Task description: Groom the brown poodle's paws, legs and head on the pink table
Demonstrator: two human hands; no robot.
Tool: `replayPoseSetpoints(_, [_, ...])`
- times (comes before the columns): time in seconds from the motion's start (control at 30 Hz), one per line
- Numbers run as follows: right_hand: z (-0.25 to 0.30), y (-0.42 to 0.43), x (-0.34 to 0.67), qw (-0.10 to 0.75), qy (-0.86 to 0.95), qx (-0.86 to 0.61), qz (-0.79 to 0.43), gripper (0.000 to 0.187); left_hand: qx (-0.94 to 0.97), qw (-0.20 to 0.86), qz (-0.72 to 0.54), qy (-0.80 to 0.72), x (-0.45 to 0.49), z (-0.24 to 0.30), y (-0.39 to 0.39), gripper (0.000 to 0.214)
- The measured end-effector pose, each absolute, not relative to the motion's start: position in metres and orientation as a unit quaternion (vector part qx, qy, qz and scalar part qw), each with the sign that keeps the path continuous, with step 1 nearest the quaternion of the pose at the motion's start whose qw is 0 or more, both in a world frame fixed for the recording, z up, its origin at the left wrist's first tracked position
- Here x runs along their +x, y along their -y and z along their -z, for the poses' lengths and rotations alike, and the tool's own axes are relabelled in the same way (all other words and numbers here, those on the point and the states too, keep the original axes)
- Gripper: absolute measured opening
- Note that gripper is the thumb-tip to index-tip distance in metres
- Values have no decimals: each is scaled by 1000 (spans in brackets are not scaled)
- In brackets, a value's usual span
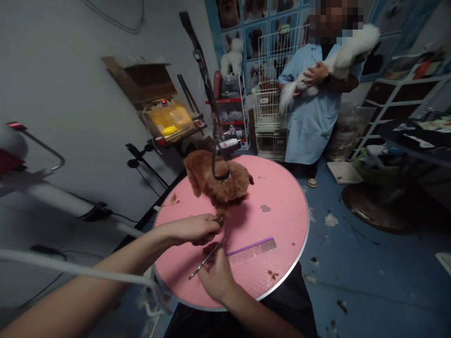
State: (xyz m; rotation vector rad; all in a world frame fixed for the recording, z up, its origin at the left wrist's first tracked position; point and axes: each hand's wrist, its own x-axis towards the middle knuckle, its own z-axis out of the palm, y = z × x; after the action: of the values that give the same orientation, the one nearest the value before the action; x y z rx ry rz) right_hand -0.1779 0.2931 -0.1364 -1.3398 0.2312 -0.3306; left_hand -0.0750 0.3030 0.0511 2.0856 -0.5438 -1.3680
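A curly brown dog (229, 185) stands on a round pink grooming table (285, 202), with a dark leash loop (221, 177) around its neck area. My left hand (200, 228) is closed around one of the dog's paws, which sticks out past the fingers. Just below it, my right hand (220, 277) grips a pair of scissors (211, 258), the blades angled up toward that paw. Whether the blades are apart I cannot tell. Beside my right hand a metal comb with a purple spine (253, 249) lies on the table.
Tufts of cut hair (272, 274) lie on the tabletop. Behind it, a person in a blue smock (310, 117) holds a white dog (334, 65) near a white wire cage (269, 108). A white tubular arm (88, 270) crosses the lower left. A dark round table (423, 141) stands right.
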Motion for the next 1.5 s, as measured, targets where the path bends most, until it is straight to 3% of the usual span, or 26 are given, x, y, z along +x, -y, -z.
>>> replayPoseSetpoints(0.23, [131, -289, -163, 755, -91, -622, 187, 36, 750, 304, 545, 219, -77, -64, -303, 20])
replayPoseSetpoints(0.53, [131, -289, -164, 682, -99, -695, 207, 38, 744, 316, 549, 213, -80, -67, -307, 20])
replayPoseSetpoints(0.87, [130, -265, -168, 617, -107, -763, 163, 37, 747, 312, 542, 224, -81, -72, -313, 18])
replayPoseSetpoints(1.1, [127, -240, -167, 499, -74, -846, 173, 31, 744, 318, 544, 220, -80, -71, -319, 17])
replayPoseSetpoints(1.5, [125, -200, -177, 399, -15, -906, 142, 24, 784, 281, 496, 245, -77, -67, -327, 14])
